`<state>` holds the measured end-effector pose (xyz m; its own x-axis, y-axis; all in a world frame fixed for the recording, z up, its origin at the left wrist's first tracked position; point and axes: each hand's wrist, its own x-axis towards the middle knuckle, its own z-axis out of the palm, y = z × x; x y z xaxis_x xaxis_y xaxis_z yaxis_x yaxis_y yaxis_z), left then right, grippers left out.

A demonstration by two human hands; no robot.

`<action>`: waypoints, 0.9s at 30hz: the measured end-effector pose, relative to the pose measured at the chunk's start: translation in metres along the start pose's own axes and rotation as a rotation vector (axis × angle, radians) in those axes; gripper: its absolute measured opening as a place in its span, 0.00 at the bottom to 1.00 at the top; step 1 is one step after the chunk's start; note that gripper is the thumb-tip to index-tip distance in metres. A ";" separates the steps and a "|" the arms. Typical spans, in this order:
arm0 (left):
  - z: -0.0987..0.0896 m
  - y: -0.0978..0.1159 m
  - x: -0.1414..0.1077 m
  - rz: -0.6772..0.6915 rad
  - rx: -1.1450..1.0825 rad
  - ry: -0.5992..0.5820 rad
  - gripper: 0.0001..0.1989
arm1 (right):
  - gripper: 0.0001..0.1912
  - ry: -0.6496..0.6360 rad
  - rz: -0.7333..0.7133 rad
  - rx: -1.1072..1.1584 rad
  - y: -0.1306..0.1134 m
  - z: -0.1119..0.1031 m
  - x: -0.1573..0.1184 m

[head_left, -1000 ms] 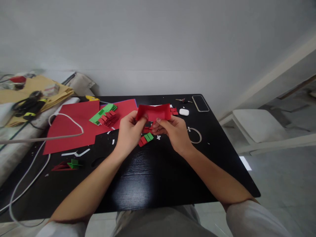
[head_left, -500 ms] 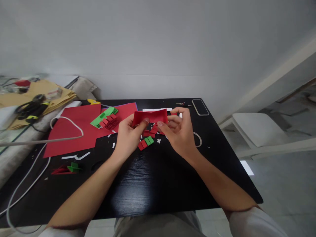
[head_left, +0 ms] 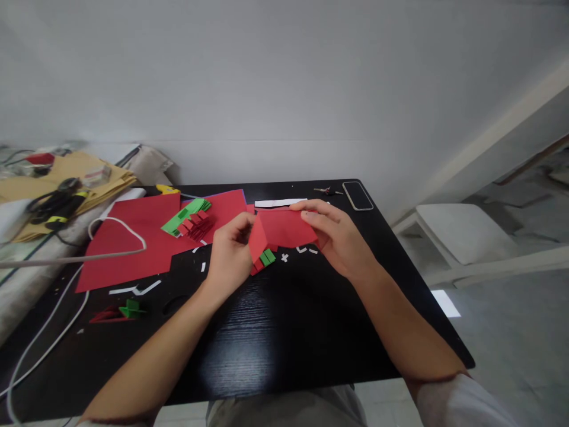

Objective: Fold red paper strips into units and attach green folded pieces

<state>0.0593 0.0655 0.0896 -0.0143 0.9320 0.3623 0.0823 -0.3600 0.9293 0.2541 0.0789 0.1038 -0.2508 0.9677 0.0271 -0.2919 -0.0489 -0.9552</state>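
Observation:
A folded piece of red paper (head_left: pixel 291 229) is held up between my two hands above the black table. My left hand (head_left: pixel 233 249) is closed on its left end, where a flap tilts down toward me. At the other end my right hand (head_left: pixel 335 237) pinches the paper, fingers along its top edge and thumb hidden behind it. Below the paper, a small red and green folded paper strip (head_left: pixel 267 257) lies partly covered. White paper scraps (head_left: pixel 285 258) lie near it on the table.
Large red sheets (head_left: pixel 133 237) cover the table's left side, with green folded paper (head_left: pixel 186 214) and red folded strips (head_left: pixel 195 225) on top. A white cable (head_left: pixel 57 338) crosses the left. Keys (head_left: pixel 328 191) and a phone (head_left: pixel 357 196) lie at the back right. A white stool (head_left: pixel 462 231) stands beyond.
The red paper has been turned and lowered slightly, now showing a bent flap at its left end. My right hand's fingers have closed from a looser hold onto its right end.

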 end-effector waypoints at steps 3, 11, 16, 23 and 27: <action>0.000 -0.004 -0.003 0.017 -0.003 -0.005 0.10 | 0.08 0.029 -0.013 -0.068 0.000 0.001 -0.002; -0.022 -0.002 0.006 0.004 0.034 -0.288 0.15 | 0.11 0.047 -0.146 -0.124 0.004 -0.006 -0.002; -0.036 0.004 0.012 -0.103 -0.161 -0.229 0.12 | 0.10 0.095 -0.221 -0.204 0.003 -0.003 -0.005; -0.015 0.007 -0.003 0.120 0.089 0.031 0.16 | 0.07 0.139 -0.314 -0.296 0.005 0.006 -0.008; -0.012 0.008 -0.006 0.138 0.218 0.129 0.07 | 0.04 0.165 -0.359 -0.309 0.007 0.008 -0.008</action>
<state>0.0480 0.0564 0.0952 -0.1135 0.8564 0.5037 0.3045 -0.4526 0.8381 0.2468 0.0690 0.0995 -0.0277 0.9376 0.3466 -0.0396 0.3454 -0.9376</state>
